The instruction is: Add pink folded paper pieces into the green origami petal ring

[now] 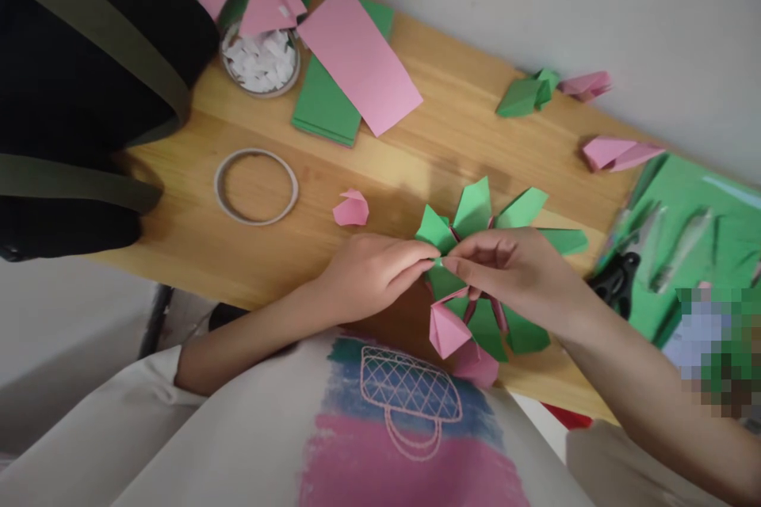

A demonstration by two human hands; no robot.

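Note:
A folded paper flower [472,210] with green petals and pink pieces is held over the near side of the wooden table. My left hand [380,273] pinches the flower's left side, thumb and forefinger pressed together at a green edge. From the right, my right hand [514,273] grips the same spot, its fingertips almost touching the left ones and its palm covering the flower's middle. Pink folded petals [449,330] hang at the flower's near side, close to my shirt. A small pink folded piece [351,208] lies on the table beyond my left hand.
A tape ring [256,186] and a round dish of white scraps [261,63] sit at left. Pink paper [362,59] overlaps green sheets [326,107]. Folded pieces [528,93] lie along the wall. Black-handled scissors [618,285] rest right. A dark bag [89,55] stands far left.

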